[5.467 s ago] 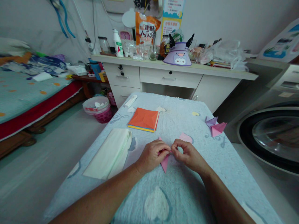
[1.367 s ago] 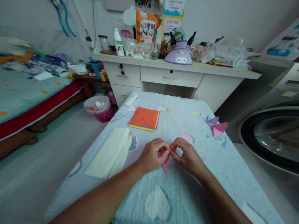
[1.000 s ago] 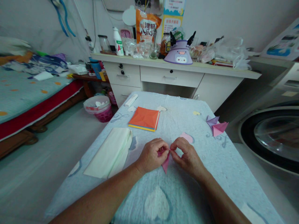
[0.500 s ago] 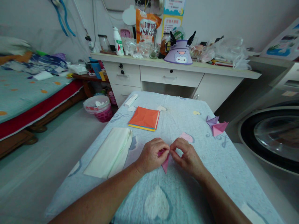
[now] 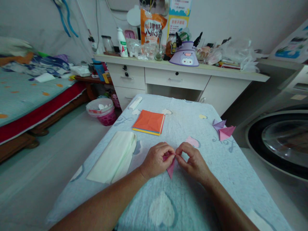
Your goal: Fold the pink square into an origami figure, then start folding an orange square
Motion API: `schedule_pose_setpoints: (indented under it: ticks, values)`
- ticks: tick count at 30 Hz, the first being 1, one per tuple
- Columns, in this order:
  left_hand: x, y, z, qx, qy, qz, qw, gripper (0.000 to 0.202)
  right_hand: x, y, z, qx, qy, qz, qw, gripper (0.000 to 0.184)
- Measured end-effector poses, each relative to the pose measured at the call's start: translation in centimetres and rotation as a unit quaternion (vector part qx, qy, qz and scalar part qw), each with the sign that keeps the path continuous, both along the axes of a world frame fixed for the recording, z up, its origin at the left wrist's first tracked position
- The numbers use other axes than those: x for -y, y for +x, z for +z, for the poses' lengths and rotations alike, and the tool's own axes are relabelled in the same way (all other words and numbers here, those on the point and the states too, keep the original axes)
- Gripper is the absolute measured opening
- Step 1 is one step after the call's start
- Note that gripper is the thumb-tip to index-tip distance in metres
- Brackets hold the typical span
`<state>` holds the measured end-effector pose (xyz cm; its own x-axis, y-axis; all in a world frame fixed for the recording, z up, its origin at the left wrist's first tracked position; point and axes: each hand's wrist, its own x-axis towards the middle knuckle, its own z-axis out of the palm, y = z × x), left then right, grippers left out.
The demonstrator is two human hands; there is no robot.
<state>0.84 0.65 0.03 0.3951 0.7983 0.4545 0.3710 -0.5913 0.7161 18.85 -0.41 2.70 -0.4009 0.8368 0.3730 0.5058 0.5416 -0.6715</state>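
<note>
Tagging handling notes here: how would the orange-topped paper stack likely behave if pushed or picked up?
The orange-topped paper stack might fan apart if pushed, since its differently coloured edges suggest separate sheets. It is probably light, looking thin. It seems unlikely to roll or tip, lying flat on the tablecloth.

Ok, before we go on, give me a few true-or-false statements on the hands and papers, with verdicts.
1. The left hand holds a pink paper. True.
2. The right hand lies flat on the orange sheet. False: its fingers appear to pinch the pink paper's tip.
3. The orange sheet has yellow showing beneath it. True.
4. The purple folded piece lies left of the orange sheet. False: it lies to the right.
</note>
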Motion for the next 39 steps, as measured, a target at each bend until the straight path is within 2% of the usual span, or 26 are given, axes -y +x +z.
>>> schedule_pose_setpoints:
  ticks: [15, 24, 33, 39]
  values:
    - [-0.1, 0.1, 0.1, 0.006, 0.004, 0.009, 1.000, 0.010, 0.1, 0.0, 0.0, 0.000, 0.025, -0.010, 1.000, 0.010]
    - [0.0, 0.1, 0.2, 0.003, 0.002, 0.014, 1.000, 0.010, 0.0, 0.0, -0.5, -0.013, 0.060, 0.014, 0.998, 0.020]
    - [0.0, 0.2, 0.1, -0.003, -0.010, 0.024, 1.000, 0.009, 0.1, -0.2, -0.6, -0.015, 0.078, -0.017, 0.997, 0.020]
    - [0.1, 0.2, 0.3, 0.005, -0.013, 0.030, 0.999, 0.010, 0.1, -0.3, -0.9, -0.018, 0.072, -0.015, 0.997, 0.023]
